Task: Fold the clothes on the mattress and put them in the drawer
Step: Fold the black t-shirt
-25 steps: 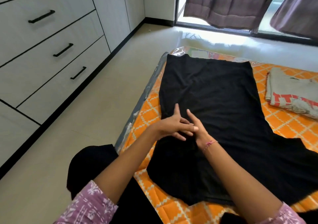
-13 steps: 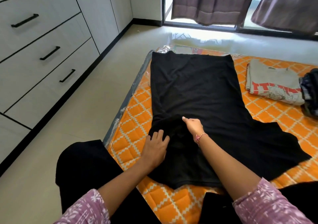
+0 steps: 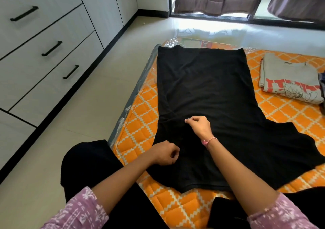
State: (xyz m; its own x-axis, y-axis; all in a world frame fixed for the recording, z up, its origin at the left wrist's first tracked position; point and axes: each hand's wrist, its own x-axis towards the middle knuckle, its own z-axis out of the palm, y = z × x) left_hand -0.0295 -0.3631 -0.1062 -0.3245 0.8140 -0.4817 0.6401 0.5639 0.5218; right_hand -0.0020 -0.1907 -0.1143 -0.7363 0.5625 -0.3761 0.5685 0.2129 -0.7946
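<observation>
We pinch the black garment (image 3: 211, 91) on the mattress (image 3: 140, 123): left hand (image 3: 166, 155) at its near-left edge, right hand (image 3: 199, 126) near its middle.

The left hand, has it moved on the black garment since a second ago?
Yes. The left hand has slid back toward the person, from beside the right hand to the black garment's near left edge.

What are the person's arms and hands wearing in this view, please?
Both forearms are bare below pushed-up sleeves of lilac-pink fabric printed with small white motifs: left sleeve, right sleeve. The right wrist carries a thin pink bracelet. The left hand and right hand wear no gloves; no rings are visible.
</observation>
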